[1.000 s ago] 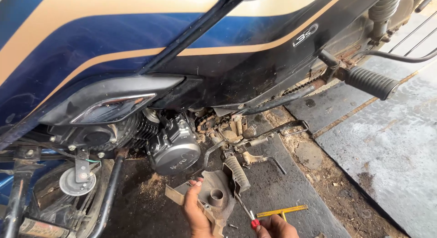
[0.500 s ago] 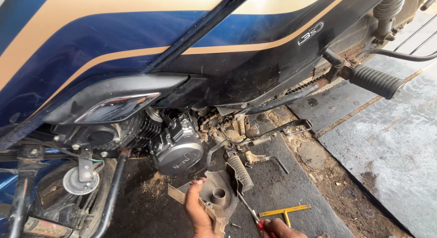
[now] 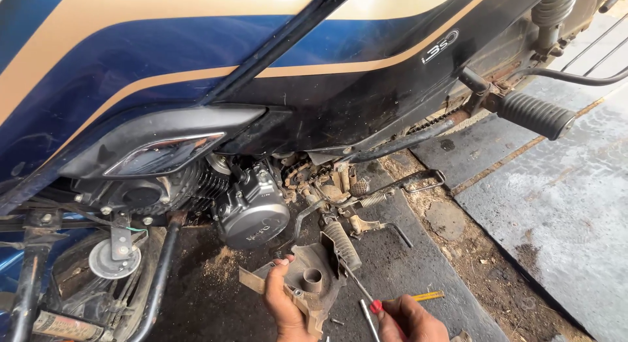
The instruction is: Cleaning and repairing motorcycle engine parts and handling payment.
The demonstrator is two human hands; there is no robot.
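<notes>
head view, bottom centre | left hand [image 3: 282, 301] fingers pinching edge of grimy engine cover [image 3: 307, 282] on the ground below engine [image 3: 252, 211] | right hand [image 3: 409, 319] fingers closed on red-tipped screwdriver [image 3: 358, 286] | risk: tip may slip off; loose cover could shift

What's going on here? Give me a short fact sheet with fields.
Setting: beside a blue and tan motorcycle, on dirty ground
Left hand: grips a grimy metal cover lying below the engine
Right hand: holds a red-handled screwdriver, tip pointing toward the cover
Nearby: yellow tool on the ground, rubber footpeg at right, round horn at left
</notes>
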